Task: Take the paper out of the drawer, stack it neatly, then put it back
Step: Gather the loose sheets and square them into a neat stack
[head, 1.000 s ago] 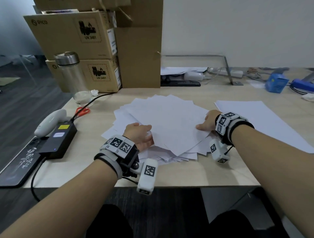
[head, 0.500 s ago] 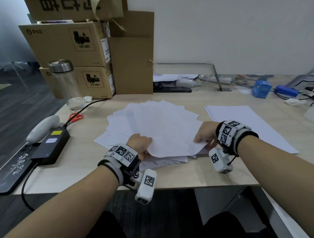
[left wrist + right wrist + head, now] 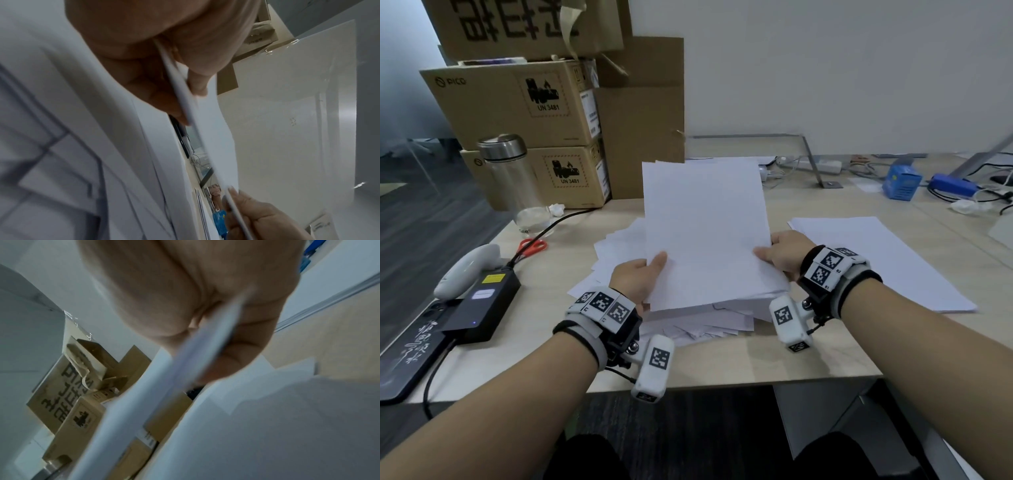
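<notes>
At frame centre, the left hand (image 3: pixel 637 278) and right hand (image 3: pixel 783 253) each pinch a side edge of a sheaf of paper (image 3: pixel 705 233), tilted up with its lower edge on the loose sheets (image 3: pixel 698 325) spread over the desk (image 3: pixel 722 363). A separate paper stack (image 3: pixel 876 260) lies at right.

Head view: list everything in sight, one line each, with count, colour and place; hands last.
held sheaf of paper: one, white, raised over desk centre
loose sheets: many, white, scattered beneath the sheaf
neat stack: one, white, desk right
cardboard boxes: several, brown, back left
bottle: one, clear with steel lid, before the boxes
scissors: one, red handles, left
power adapter: one, black, left edge
blue box: one, back right
desk: one, light wood
left hand: grips sheaf's left edge
right hand: grips sheaf's right edge
</notes>
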